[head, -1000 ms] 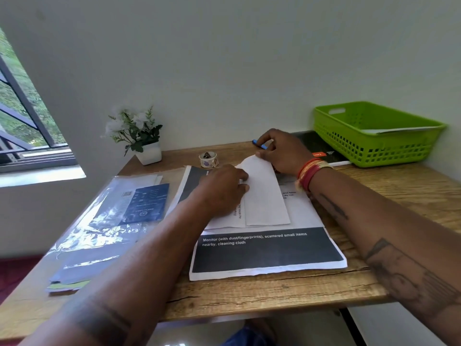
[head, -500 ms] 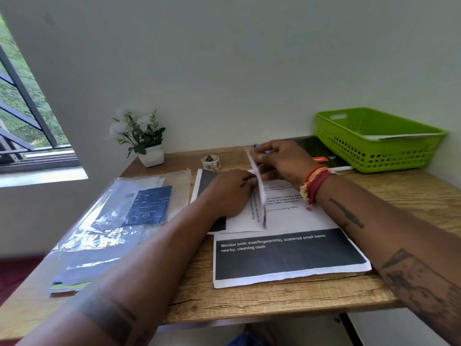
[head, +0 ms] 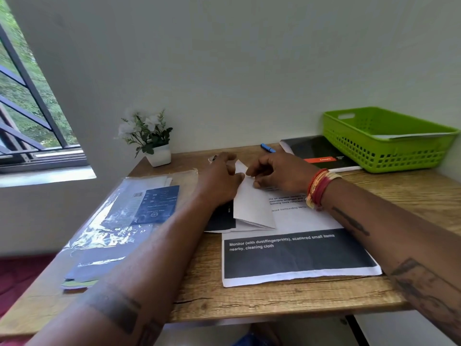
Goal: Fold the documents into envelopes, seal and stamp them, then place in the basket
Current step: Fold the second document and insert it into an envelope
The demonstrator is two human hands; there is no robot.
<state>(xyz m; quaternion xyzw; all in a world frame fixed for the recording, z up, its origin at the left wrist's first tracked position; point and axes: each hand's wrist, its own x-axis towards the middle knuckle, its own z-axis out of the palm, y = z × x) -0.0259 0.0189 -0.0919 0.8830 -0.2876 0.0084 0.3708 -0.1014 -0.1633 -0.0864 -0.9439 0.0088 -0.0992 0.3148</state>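
A moment ago the flap stood upright; now our folded document (head: 252, 206) lies flat on the table (head: 249, 303), mid-centre. Our left hand (head: 219, 181) presses it with straight fingers, our right hand (head: 279, 174) pinches its far corner. The envelope comes next.

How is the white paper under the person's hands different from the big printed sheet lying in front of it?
The white paper is folded narrow, with both hands on it; the printed sheet lies flat, unfolded and wider. The folded paper shows a blank white face; the printed sheet carries a black band with white text. Both lie on the wooden desk.
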